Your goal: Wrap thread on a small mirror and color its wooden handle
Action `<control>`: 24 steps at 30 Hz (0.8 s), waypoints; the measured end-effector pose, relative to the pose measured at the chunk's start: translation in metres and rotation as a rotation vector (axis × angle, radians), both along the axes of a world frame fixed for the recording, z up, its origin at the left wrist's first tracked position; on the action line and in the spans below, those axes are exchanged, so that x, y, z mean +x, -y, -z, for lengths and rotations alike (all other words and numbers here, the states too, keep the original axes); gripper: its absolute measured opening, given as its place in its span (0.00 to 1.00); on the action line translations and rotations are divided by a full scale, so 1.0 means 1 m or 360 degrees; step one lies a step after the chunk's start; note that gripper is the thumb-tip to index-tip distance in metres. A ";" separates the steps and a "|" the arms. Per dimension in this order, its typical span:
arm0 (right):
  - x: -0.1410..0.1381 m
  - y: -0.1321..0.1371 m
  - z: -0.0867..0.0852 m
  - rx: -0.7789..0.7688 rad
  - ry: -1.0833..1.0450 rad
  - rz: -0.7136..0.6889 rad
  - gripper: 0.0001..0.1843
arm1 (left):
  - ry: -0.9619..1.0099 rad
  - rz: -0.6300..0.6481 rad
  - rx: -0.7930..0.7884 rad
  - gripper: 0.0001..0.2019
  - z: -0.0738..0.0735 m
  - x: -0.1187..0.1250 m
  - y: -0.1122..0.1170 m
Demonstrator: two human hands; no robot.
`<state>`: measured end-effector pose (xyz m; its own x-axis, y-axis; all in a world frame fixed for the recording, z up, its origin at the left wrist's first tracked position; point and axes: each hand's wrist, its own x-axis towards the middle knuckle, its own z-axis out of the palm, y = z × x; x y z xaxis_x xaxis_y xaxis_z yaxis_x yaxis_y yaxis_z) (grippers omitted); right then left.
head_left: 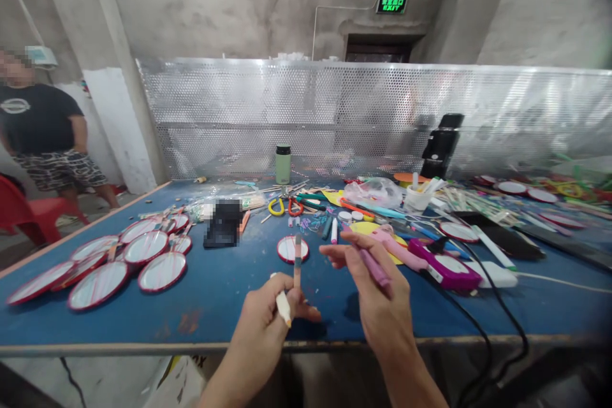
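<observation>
My left hand is closed around a flat wooden stick handle and a white marker with an orange tip pointing down towards me. The stick runs up in front of a round white disc with a red rim; whether they are joined I cannot tell. To the right, my right hand hangs over the table with a pinkish-purple marker held against the fingers, its index finger stretched to the left.
Several red-rimmed discs lie piled at the left. A purple glue gun with black cables, a black flat object, pliers, a green bottle and loose markers lie about the blue table. A person stands far left.
</observation>
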<state>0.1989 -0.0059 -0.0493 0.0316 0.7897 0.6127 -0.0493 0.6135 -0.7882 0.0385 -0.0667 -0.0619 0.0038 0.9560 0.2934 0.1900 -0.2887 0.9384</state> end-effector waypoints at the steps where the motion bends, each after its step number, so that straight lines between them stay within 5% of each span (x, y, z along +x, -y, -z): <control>1: 0.003 0.003 0.001 0.0109 0.0085 0.0051 0.15 | -0.0008 -0.0033 0.0011 0.14 0.001 0.001 -0.001; 8: 0.001 0.020 0.013 0.0959 0.0429 0.0269 0.18 | 0.0012 0.0008 0.0040 0.13 0.000 0.000 -0.004; 18: -0.013 0.018 0.016 0.0918 0.0407 0.0485 0.14 | -0.0011 -0.0082 0.0072 0.12 0.000 -0.002 -0.006; 24: -0.019 0.022 0.014 0.1096 0.0530 0.0580 0.10 | -0.0057 -0.0120 0.0096 0.14 0.000 -0.003 -0.007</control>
